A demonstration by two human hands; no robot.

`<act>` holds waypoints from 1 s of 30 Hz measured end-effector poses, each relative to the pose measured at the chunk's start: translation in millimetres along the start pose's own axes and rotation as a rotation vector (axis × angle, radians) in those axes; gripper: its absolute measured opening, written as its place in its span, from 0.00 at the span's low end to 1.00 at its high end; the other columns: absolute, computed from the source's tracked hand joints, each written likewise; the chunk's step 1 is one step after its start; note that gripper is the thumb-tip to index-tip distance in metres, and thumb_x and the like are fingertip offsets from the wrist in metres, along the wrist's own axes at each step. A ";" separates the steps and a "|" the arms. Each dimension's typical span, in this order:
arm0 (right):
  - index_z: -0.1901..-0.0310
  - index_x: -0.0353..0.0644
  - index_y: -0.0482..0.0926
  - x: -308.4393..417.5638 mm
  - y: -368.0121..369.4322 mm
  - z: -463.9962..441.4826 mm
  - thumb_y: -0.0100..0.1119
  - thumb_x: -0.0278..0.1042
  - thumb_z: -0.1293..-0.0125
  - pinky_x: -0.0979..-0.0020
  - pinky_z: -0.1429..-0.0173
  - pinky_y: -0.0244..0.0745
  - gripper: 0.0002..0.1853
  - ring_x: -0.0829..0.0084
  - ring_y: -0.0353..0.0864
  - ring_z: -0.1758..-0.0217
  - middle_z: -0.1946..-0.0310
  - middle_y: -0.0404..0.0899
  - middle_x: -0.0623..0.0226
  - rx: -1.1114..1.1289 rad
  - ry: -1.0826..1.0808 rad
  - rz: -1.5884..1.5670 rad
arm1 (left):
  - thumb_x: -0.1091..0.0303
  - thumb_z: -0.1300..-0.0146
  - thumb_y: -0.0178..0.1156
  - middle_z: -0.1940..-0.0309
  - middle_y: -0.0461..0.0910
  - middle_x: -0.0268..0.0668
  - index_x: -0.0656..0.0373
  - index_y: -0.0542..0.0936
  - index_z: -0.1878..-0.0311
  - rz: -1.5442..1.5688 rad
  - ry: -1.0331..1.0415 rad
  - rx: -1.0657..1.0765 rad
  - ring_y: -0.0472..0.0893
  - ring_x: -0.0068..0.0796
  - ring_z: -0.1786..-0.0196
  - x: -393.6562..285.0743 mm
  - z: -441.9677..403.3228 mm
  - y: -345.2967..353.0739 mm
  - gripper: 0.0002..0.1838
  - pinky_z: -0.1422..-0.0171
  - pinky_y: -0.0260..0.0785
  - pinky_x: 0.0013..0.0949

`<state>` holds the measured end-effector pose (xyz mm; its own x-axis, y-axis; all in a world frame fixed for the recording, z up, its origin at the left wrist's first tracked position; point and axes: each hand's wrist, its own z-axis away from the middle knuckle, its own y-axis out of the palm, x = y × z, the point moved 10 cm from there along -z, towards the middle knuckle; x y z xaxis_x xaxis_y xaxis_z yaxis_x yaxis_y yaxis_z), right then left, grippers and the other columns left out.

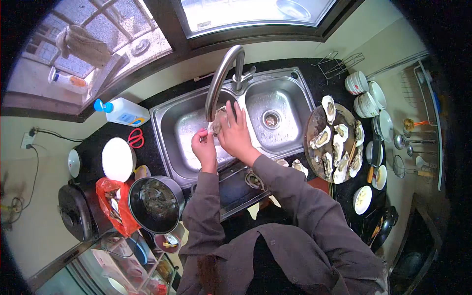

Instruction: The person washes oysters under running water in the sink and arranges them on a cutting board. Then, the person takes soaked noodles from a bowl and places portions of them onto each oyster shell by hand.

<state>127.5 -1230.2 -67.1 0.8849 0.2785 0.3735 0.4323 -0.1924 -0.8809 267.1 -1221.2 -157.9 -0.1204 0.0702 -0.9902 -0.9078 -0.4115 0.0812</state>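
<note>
In the left basin of the steel double sink (307, 86), an oyster shell (215, 128) is under the faucet (216, 88). My left hand (204, 150) pinches the shell's near left edge, its fingers closed. My right hand (235, 132) lies over the shell's right side, fingers stretched out and apart, partly covering it. Whether water is running is hard to make out. Several opened oysters (339, 147) lie on a round board (315, 118) to the right. More shells (299, 167) sit at the sink's front edge, partly behind my right sleeve.
To the left stand a dark pot (156, 204) with shells in liquid, a red plastic bag (118, 206), a white bowl (118, 159), red scissors (135, 138) and a white bottle (127, 113). Stacked bowls (366, 104) and a small bowl (362, 199) are at right.
</note>
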 end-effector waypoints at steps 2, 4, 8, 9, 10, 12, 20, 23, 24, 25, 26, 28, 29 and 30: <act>0.43 0.34 0.73 -2.8 1.0 0.8 0.57 0.32 0.42 0.46 0.24 0.46 0.24 0.40 0.48 0.25 0.28 0.51 0.43 0.024 0.012 -0.029 | 0.80 0.39 0.62 0.54 0.78 0.42 0.67 0.76 0.62 0.042 -0.039 -0.018 0.78 0.27 0.54 6.5 -4.6 -1.0 0.05 0.49 0.73 0.29; 0.44 0.36 0.75 -16.0 -17.2 5.2 0.59 0.31 0.42 0.49 0.25 0.49 0.22 0.43 0.53 0.27 0.30 0.57 0.46 -0.127 0.084 -0.279 | 0.80 0.39 0.62 0.52 0.78 0.43 0.67 0.77 0.62 0.071 -0.059 -0.024 0.78 0.28 0.53 11.0 -11.1 0.4 0.05 0.48 0.73 0.29; 0.48 0.39 0.78 -47.0 -32.1 10.1 0.62 0.32 0.42 0.55 0.29 0.55 0.19 0.50 0.61 0.33 0.36 0.67 0.51 -0.206 0.178 -0.433 | 0.76 0.39 0.65 0.54 0.80 0.44 0.66 0.77 0.59 0.085 -0.136 0.048 0.79 0.30 0.51 21.1 -29.0 7.6 0.08 0.49 0.73 0.30; 0.49 0.41 0.79 -56.3 -33.8 9.2 0.63 0.33 0.42 0.56 0.31 0.58 0.18 0.52 0.64 0.35 0.39 0.70 0.52 -0.208 0.206 -0.448 | 0.77 0.40 0.65 0.51 0.79 0.43 0.66 0.78 0.60 0.134 -0.178 0.071 0.78 0.30 0.50 27.1 -34.1 11.4 0.07 0.48 0.73 0.30; 0.49 0.41 0.79 -60.3 -39.2 5.1 0.63 0.33 0.42 0.56 0.31 0.58 0.18 0.52 0.64 0.35 0.39 0.70 0.52 -0.210 0.207 -0.437 | 0.78 0.40 0.65 0.49 0.78 0.43 0.67 0.78 0.62 0.184 -0.222 0.094 0.78 0.30 0.50 35.3 -37.9 15.2 0.06 0.46 0.72 0.31; 0.51 0.42 0.81 -69.6 -51.4 -4.9 0.65 0.37 0.42 0.58 0.38 0.62 0.18 0.55 0.69 0.43 0.48 0.76 0.56 -0.246 0.231 -0.344 | 0.79 0.41 0.65 0.47 0.77 0.43 0.68 0.78 0.63 0.237 -0.271 0.118 0.78 0.31 0.49 46.4 -40.3 20.3 0.05 0.44 0.72 0.32; 0.63 0.44 0.86 -86.0 -13.4 -40.1 0.69 0.47 0.47 0.61 0.51 0.66 0.16 0.60 0.75 0.60 0.73 0.79 0.65 -0.016 0.331 -0.328 | 0.74 0.40 0.67 0.55 0.80 0.39 0.66 0.80 0.54 -0.122 0.007 0.224 0.80 0.26 0.55 -1.5 -37.5 8.2 0.13 0.54 0.72 0.24; 0.67 0.45 0.86 -68.5 -11.1 -41.5 0.70 0.48 0.49 0.60 0.53 0.66 0.15 0.60 0.76 0.62 0.77 0.79 0.66 -0.012 0.280 -0.280 | 0.76 0.42 0.67 0.50 0.79 0.41 0.69 0.83 0.58 -0.174 0.038 0.284 0.79 0.29 0.48 -1.6 -40.7 0.9 0.09 0.43 0.71 0.30; 0.69 0.45 0.86 -61.3 -14.7 -40.7 0.70 0.47 0.50 0.60 0.53 0.66 0.15 0.60 0.76 0.62 0.77 0.80 0.66 -0.040 0.243 -0.214 | 0.76 0.42 0.67 0.50 0.79 0.41 0.69 0.83 0.58 -0.171 0.037 0.282 0.79 0.29 0.48 0.6 -40.7 0.1 0.09 0.43 0.71 0.30; 0.70 0.45 0.86 -56.3 -19.9 -41.0 0.70 0.47 0.51 0.59 0.54 0.66 0.14 0.60 0.76 0.62 0.77 0.80 0.66 -0.069 0.207 -0.144 | 0.76 0.42 0.66 0.50 0.80 0.41 0.69 0.82 0.56 -0.086 -0.041 0.287 0.79 0.28 0.49 9.6 -40.4 2.1 0.11 0.45 0.71 0.29; 0.70 0.45 0.86 -56.7 -22.7 -41.8 0.70 0.47 0.51 0.59 0.54 0.66 0.14 0.60 0.76 0.62 0.77 0.80 0.66 -0.071 0.205 -0.137 | 0.77 0.41 0.65 0.51 0.80 0.41 0.69 0.82 0.53 0.000 -0.118 0.294 0.79 0.27 0.51 18.5 -40.0 6.2 0.13 0.47 0.72 0.27; 0.71 0.44 0.85 -59.8 -29.8 -41.9 0.70 0.46 0.52 0.59 0.55 0.66 0.14 0.60 0.76 0.63 0.77 0.80 0.66 -0.079 0.213 -0.084 | 0.77 0.41 0.65 0.52 0.80 0.41 0.69 0.81 0.51 0.096 -0.198 0.305 0.80 0.27 0.52 29.8 -38.2 13.3 0.15 0.48 0.72 0.25; 0.71 0.44 0.85 -60.9 -33.2 -41.5 0.70 0.46 0.53 0.58 0.56 0.65 0.14 0.60 0.76 0.63 0.77 0.80 0.66 -0.082 0.217 -0.058 | 0.78 0.40 0.62 0.50 0.80 0.41 0.69 0.80 0.49 0.104 -0.239 0.340 0.80 0.27 0.52 35.5 -35.6 17.8 0.15 0.48 0.73 0.26; 0.71 0.44 0.85 -63.7 -34.4 -39.7 0.70 0.46 0.53 0.58 0.56 0.65 0.14 0.60 0.76 0.63 0.77 0.80 0.66 -0.081 0.216 -0.053 | 0.80 0.39 0.60 0.49 0.79 0.41 0.69 0.79 0.48 0.110 -0.281 0.375 0.80 0.27 0.52 38.3 -31.9 21.7 0.15 0.48 0.73 0.27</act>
<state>63.1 -1278.8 -49.1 0.8734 0.0841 0.4796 0.4839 -0.2599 -0.8356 255.6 -1256.4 -197.7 -0.2808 0.3083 -0.9089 -0.9597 -0.0775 0.2702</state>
